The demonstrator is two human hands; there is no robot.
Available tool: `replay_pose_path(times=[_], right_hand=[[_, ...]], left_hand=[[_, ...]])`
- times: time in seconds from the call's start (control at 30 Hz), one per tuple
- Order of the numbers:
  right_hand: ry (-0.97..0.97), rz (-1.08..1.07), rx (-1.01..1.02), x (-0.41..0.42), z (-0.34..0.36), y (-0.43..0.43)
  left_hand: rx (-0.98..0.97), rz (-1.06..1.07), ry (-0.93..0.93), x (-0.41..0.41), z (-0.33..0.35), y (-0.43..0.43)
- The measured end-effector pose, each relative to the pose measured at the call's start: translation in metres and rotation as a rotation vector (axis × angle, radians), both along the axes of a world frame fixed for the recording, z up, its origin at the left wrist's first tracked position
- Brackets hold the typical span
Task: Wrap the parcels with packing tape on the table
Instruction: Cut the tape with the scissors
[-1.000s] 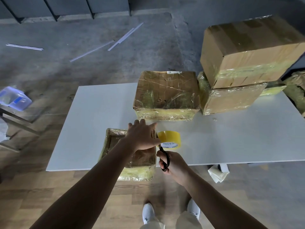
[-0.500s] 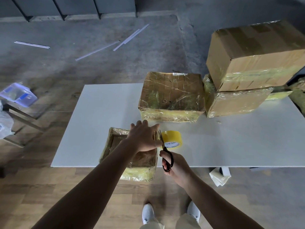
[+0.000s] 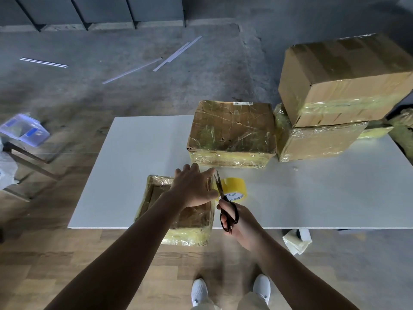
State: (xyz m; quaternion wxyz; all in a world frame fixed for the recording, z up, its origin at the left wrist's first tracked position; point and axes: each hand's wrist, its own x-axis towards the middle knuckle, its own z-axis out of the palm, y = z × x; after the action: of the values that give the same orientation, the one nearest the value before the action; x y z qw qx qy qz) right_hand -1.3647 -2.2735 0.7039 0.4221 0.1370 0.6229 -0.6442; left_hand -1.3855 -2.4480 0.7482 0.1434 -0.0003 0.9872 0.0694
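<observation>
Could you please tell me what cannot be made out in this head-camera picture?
All in the head view:
- Any tape strip between the small parcel and the tape roll is hidden by the left hand and the scissors.
- The roll's printed label is partly covered by the scissors in the right hand.
- The white label on the middle parcel is too small to read.
- The bundle at the far right is cut off by the frame edge.

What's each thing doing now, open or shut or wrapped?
left hand, flat, pressing on the small parcel
right hand, gripping the scissors
scissors, blades slightly apart, beside the tape roll
tape roll, on the table
small parcel, tape-wrapped, overhanging the table's near edge
middle parcel, tape-wrapped, on the table
big box, stacked on the lower parcel
</observation>
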Motion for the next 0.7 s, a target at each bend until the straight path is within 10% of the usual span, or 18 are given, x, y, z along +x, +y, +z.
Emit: replay_pose_path(times=[0.3,0.7], right_hand=[[0.265,-0.012,0.131,-0.026,0.005,0.031],[0.684,0.389,0.959,-0.060,-0.022,0.089]], left_hand=[[0.000,-0.006,0.126,0.005,0.001,-0.017],[-0.079,-0.022,0.118,-0.007,-0.002,-0.002]])
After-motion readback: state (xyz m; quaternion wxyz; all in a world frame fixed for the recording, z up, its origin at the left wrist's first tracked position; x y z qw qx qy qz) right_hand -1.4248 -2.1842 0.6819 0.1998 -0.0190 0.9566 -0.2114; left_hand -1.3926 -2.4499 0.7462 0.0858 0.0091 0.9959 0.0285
